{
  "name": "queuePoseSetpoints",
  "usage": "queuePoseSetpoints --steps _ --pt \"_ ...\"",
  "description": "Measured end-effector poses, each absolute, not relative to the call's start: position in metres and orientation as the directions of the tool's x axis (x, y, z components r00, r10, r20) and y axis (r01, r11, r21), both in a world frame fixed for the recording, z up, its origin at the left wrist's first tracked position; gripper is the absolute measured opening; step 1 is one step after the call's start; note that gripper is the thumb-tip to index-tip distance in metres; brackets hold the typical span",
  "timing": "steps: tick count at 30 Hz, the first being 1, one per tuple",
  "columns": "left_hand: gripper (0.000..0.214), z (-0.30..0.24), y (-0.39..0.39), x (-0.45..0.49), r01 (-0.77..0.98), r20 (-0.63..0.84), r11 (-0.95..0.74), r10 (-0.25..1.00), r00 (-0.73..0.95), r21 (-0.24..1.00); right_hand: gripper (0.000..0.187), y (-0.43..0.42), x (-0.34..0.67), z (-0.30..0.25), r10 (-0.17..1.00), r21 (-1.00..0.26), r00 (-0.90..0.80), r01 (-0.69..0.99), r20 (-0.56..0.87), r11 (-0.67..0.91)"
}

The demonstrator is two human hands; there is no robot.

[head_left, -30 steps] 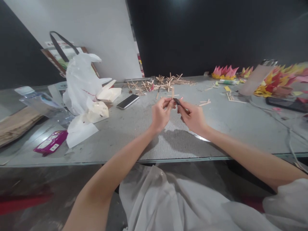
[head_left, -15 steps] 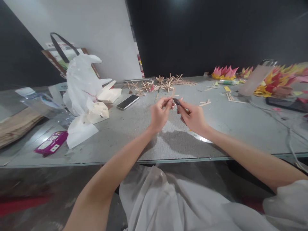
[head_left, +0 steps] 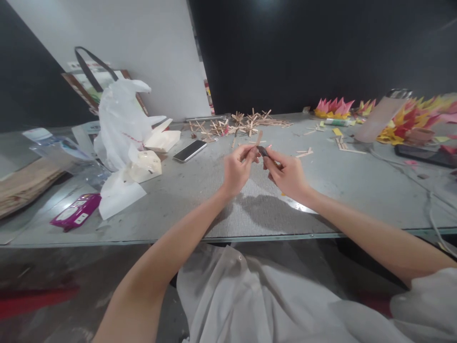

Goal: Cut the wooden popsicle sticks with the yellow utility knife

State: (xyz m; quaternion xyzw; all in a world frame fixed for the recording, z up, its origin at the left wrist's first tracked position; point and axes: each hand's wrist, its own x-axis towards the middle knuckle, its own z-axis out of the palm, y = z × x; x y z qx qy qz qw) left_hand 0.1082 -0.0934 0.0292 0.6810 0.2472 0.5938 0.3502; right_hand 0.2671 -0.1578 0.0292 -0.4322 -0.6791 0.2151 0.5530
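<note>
I'm watching the left hand [head_left: 237, 169] pinching a tilted wooden stick [head_left: 259, 137] above the worktop [head_left: 189, 190] while the right hand [head_left: 288, 172] is gripping a small dark object [head_left: 262, 151] beside it, apparently for fine control.

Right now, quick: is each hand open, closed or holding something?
Left hand: closed, holding a thin wooden stick.
Right hand: closed, holding a small dark object, too small to identify.
</note>
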Motion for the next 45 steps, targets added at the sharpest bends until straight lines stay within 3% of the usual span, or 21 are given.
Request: queuePoseSetpoints --steps 18,31,45 --pt "0.038 0.0247 -0.093 0.1054 -0.041 0.605 -0.609 0.775 0.184 0.792 0.046 -0.1552 0.2681 0.0285 0.831 -0.764 -0.014 0.384 0.557 0.519" --pt "0.022 0.0273 -0.099 0.101 0.148 0.702 -0.728 0.685 0.193 0.67 0.043 -0.1578 0.2657 0.0287 0.839 -0.774 -0.014 0.378 0.544 0.509" --pt "0.041 0.0291 -0.0939 0.1102 -0.125 0.587 -0.574 0.789 0.18 0.809 0.046 -0.1577 0.2664 0.0311 0.859 -0.828 -0.001 0.266 0.512 0.494"
